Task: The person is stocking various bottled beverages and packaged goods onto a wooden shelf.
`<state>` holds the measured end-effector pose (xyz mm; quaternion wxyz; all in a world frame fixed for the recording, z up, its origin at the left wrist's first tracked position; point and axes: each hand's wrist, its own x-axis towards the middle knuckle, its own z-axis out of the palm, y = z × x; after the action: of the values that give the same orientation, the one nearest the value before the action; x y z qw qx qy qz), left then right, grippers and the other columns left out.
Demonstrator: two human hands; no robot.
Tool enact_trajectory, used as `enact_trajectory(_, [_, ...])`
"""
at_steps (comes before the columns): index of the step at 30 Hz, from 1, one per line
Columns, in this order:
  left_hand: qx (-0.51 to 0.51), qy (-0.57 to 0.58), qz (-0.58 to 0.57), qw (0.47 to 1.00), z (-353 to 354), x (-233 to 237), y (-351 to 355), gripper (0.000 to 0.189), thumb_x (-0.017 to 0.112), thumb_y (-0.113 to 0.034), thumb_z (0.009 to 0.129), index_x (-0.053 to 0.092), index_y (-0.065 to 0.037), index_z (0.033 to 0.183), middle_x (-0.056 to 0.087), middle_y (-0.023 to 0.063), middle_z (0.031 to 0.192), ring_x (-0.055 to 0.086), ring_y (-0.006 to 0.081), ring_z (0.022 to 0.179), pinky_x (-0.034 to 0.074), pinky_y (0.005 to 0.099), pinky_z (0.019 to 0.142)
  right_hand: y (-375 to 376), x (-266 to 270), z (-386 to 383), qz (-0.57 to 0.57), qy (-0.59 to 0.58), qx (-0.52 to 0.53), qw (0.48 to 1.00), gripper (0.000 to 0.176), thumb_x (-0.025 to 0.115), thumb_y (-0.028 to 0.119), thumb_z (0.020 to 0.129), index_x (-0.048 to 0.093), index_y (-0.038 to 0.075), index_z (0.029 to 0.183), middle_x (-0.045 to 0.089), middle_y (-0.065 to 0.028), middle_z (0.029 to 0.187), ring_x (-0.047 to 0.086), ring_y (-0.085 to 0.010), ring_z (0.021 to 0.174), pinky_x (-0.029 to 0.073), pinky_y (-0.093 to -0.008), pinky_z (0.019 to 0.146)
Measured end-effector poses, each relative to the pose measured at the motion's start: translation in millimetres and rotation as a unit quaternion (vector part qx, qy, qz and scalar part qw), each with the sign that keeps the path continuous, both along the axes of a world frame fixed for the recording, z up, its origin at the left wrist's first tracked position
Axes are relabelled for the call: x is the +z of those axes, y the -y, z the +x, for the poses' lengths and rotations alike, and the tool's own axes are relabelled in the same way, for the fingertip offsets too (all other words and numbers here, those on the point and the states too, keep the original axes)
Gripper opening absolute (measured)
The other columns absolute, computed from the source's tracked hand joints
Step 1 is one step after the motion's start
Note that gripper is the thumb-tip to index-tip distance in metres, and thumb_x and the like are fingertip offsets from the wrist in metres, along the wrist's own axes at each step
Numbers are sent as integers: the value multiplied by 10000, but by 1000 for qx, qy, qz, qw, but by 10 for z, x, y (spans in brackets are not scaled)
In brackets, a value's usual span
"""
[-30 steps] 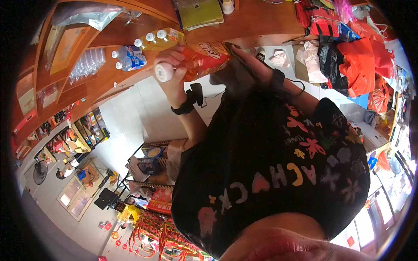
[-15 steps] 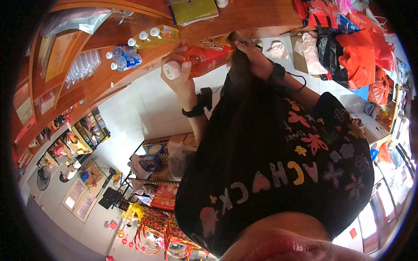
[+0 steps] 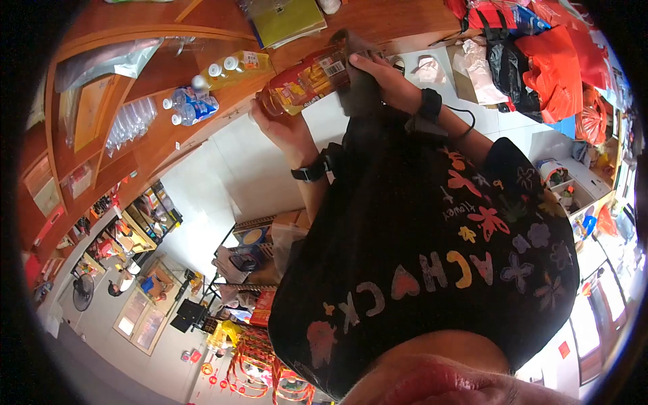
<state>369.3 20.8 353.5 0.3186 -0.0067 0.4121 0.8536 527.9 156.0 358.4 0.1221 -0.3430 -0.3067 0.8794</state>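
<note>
A large plastic drink bottle with a red and yellow label lies nearly sideways in front of my chest, its barcode side facing me. My left hand grips its left end from below, fingers curled around the plastic. The bottle's cap does not show. My right hand is closed on a dark cloth, which is pressed around the bottle's right end and hides it.
Beyond my left hand, yellow drink bottles and blue-labelled bottles stand on a wooden shelf. A green folder lies on the wooden top. Red bags hang at right. Behind on the left is a rack with goods.
The bottle has turned: its white cap, facing me before, is out of sight and the barcode side shows. My left hand has shifted slightly right and lower; the cloth stays on the right end.
</note>
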Motion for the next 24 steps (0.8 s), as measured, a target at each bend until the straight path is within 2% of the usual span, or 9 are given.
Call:
enact_trajectory(3, [-20,-9,-19,1000,13,-73,-10,361,458,-343,980,506,-64,1203,576,81,1213,526,209,1159,438,387,975,-96,-105,66,-88,-47,47,994,522,584,421,925,502,47,1279,596,-76,1175,574,-153,1043,493,-306,878])
enact_trajectory(6, [3,-51,-57,997,18,-104,-105,350,474,-295,962,494,-41,1203,558,101,1222,526,232,1150,453,390,954,-100,-90,77,-87,-110,-12,990,512,546,450,930,535,0,1176,656,-104,1025,653,-190,848,545,-333,746])
enact_trajectory(13, [-24,-121,-59,991,14,246,-232,206,598,-129,841,454,-69,976,562,91,1097,512,242,1153,453,419,953,-169,-214,98,-97,-98,31,990,497,563,410,933,526,6,1220,651,-126,1090,644,-225,918,519,-348,842])
enact_trajectory(16, [-64,-252,-18,966,-151,108,-218,203,622,-36,786,478,-62,927,586,103,1009,545,272,1102,452,415,951,-164,-579,68,-102,-103,44,988,521,562,373,941,462,10,1302,612,-140,1188,611,-240,1024,474,-360,944])
enact_trajectory(17, [-84,-287,-21,954,-183,86,-214,206,632,-7,762,490,-56,903,595,103,969,557,280,1078,452,417,950,-146,-1013,69,-68,-111,45,990,540,566,348,943,426,8,1337,593,-141,1223,593,-244,1065,449,-363,982])
enact_trajectory(20, [-133,-393,-51,909,-232,120,-257,220,666,55,704,522,-39,842,621,97,867,589,297,1021,451,419,945,-123,-1177,96,349,-127,58,927,509,546,357,957,460,23,1332,600,-109,1230,598,-198,1062,456,-321,968])
enact_trajectory(22, [-145,-458,-98,872,-123,229,-344,221,694,65,682,542,-29,813,635,89,822,601,300,1001,451,416,941,-119,-1141,15,292,-159,77,940,472,537,369,964,502,34,1294,621,-86,1186,614,-170,1012,482,-296,920])
enact_trajectory(23, [-159,-444,-123,873,-99,178,-341,237,730,62,682,557,-26,818,652,88,853,603,280,1014,450,412,935,-124,-1133,-82,42,-186,91,977,456,540,364,963,509,35,1277,629,-80,1155,619,-167,984,493,-292,897])
enact_trajectory(24, [-153,-460,-133,865,-81,154,-342,241,733,66,681,558,-23,822,648,94,851,602,273,983,447,411,938,-122,-1161,-142,-213,-198,102,951,440,543,360,963,517,36,1259,637,-73,1125,623,-164,956,503,-288,875])
